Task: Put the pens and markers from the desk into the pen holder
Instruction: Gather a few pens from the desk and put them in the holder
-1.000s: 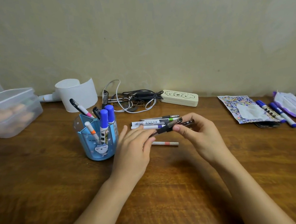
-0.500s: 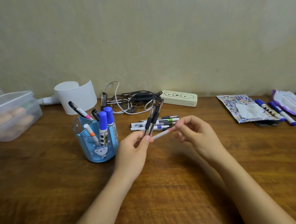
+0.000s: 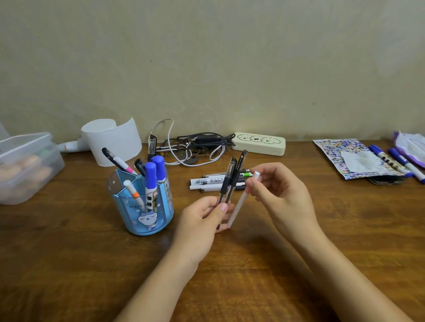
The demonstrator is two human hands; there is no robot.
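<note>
A blue pen holder [image 3: 144, 211] stands left of centre with several pens and two blue-capped markers in it. My left hand [image 3: 200, 219] grips two black pens [image 3: 231, 177] that point up and right. My right hand [image 3: 281, 193] pinches the top of a white pen [image 3: 239, 205], whose lower end rests against my left hand's fingers. Several more pens [image 3: 208, 181] lie on the desk behind my hands. Two blue markers [image 3: 397, 164] lie at the far right.
A clear plastic box [image 3: 18, 169] sits at the far left, a white paper roll [image 3: 114, 140] behind the holder. Tangled cables [image 3: 193, 147] and a cream case [image 3: 258, 142] lie by the wall. A patterned packet [image 3: 352, 158] and a purple wipes pack [image 3: 419, 149] are at right.
My left hand took the two black pens and stood them upright. My right hand picked the white pen off the desk and brought it upright beside them.
</note>
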